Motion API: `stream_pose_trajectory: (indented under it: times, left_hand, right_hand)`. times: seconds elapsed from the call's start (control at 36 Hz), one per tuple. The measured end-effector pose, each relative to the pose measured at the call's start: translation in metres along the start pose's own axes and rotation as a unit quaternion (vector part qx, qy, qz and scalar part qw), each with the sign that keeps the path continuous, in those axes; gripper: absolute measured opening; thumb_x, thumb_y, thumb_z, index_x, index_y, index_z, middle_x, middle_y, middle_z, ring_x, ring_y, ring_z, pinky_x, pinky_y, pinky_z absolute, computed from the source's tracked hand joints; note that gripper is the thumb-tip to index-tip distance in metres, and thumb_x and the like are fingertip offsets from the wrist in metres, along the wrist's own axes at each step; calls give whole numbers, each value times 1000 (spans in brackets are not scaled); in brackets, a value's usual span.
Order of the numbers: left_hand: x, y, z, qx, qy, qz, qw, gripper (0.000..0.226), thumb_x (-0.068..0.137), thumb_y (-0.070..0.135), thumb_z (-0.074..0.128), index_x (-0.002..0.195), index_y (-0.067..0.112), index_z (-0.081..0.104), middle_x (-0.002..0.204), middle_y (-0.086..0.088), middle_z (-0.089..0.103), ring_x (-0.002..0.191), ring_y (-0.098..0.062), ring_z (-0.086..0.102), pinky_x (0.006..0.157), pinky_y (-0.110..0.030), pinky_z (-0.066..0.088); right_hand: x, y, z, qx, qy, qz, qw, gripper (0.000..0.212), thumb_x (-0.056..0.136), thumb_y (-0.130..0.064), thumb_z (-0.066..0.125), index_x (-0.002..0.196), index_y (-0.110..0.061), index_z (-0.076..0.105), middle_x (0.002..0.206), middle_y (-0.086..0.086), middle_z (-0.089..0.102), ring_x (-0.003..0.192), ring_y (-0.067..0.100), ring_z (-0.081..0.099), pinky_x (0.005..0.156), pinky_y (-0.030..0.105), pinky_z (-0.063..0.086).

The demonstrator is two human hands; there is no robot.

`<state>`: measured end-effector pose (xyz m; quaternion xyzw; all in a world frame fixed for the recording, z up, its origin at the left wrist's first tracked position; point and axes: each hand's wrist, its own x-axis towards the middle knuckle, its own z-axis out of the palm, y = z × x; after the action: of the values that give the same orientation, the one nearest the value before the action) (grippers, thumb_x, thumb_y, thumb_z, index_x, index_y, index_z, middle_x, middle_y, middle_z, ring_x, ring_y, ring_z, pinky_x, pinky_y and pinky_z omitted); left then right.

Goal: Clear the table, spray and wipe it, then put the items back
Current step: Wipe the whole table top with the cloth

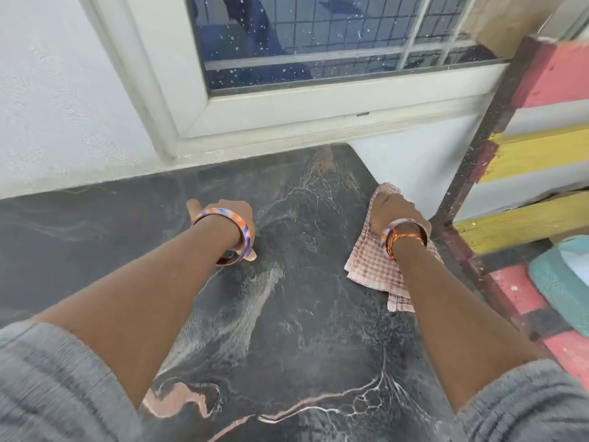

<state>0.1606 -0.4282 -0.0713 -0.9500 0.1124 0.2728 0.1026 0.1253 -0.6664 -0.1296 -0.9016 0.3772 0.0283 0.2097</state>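
Wiping looks under way on the dark marble table (pixel 287 330). The right hand (pixel 390 215) presses a checked cloth (pixel 369 263) near the table's far right corner, fingers curled into its bunched top. The left hand (pixel 223 218) rests on the stone mid-table, fingers apparently spread flat and holding nothing. One risk: the cloth's loose folded end trails toward the right edge, so a stroke that way could drag it off the table, leaving the faint smears mid-table uncleaned.
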Motion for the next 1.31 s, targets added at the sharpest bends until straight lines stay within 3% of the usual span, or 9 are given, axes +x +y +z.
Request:
stream_pose_trajectory:
  times: [0.11, 0.22, 0.33, 0.42, 0.61, 0.75, 0.86, 1.03, 1.31]
  left_hand:
    - [-4, -8, 6, -21, 34, 20, 999, 43, 75, 45, 70, 61, 15, 42, 66, 1, 49, 85, -27, 54, 102, -50, 29]
    - [-3, -10, 9, -40, 33, 33, 998, 40, 74, 46, 70, 78, 11, 50, 71, 0, 50, 84, -26, 53, 103, -48, 33]
    - [-3, -8, 7, -18, 34, 22, 999, 40, 75, 47, 69, 84, 11, 52, 77, 0, 55, 85, -27, 53, 102, -50, 26]
    - [0, -7, 4, 3, 34, 17, 999, 42, 75, 46, 69, 92, 11, 54, 89, -2, 58, 87, -27, 51, 101, -49, 31]
    - [-3, 3, 4, 23, 19, 16, 999, 41, 76, 43, 70, 91, 8, 54, 91, -3, 59, 86, -26, 53, 92, -43, 37]
    - [-9, 3, 7, -27, 21, 20, 999, 46, 80, 39, 67, 108, 4, 56, 105, -7, 58, 91, -28, 52, 92, -42, 38]
    - [-21, -8, 23, -77, 79, 13, 994, 56, 83, 43, 61, 127, 10, 47, 142, -5, 42, 123, -30, 48, 110, -51, 21]
    - [-52, -38, 50, -161, 198, 9, 967, 38, 93, 31, 46, 126, 14, 42, 117, -7, 62, 113, -28, 54, 106, -37, 23]
    - [-107, -128, 88, -183, 223, -60, 956, 46, 96, 22, 41, 142, 20, 32, 129, -9, 58, 126, -29, 48, 111, -36, 20]
  right_hand:
    - [-40, 33, -9, -26, 12, 61, 998, 65, 98, -48, 11, 120, -6, 55, 125, 18, 58, 115, 37, 54, 98, 46, 40]
    - [-48, 25, -12, -19, 27, 85, 996, 67, 99, -46, 9, 118, -3, 57, 127, 21, 57, 117, 37, 54, 98, 46, 39]
    - [-23, -6, -10, -13, 43, 61, 997, 63, 100, -44, 13, 112, -5, 61, 120, 17, 62, 111, 35, 57, 95, 43, 42]
    - [-5, -21, -5, -11, 44, 42, 998, 63, 99, -45, 13, 111, -7, 62, 119, 15, 63, 110, 35, 58, 95, 43, 41]
    - [-25, 25, -4, -36, 18, 6, 999, 68, 97, -51, 6, 116, -9, 56, 113, 15, 64, 104, 32, 60, 88, 40, 42]
    - [-69, 61, -2, -73, 42, 10, 996, 47, 98, -38, 17, 130, -10, 38, 138, 17, 45, 129, 39, 37, 101, 53, 32]
    - [-83, 50, 5, -134, 12, -7, 991, 56, 98, -38, 16, 150, -21, 7, 159, 3, 2, 145, 33, -10, 108, 67, -1]
    - [-114, 10, 26, -146, -2, -114, 983, 54, 98, -39, 13, 150, -27, 0, 159, -2, -6, 146, 30, -10, 108, 68, -6]
    - [-226, -100, 93, -169, -60, -407, 896, 54, 100, -37, 16, 150, -22, 2, 159, 5, -2, 146, 31, -5, 117, 48, -9]
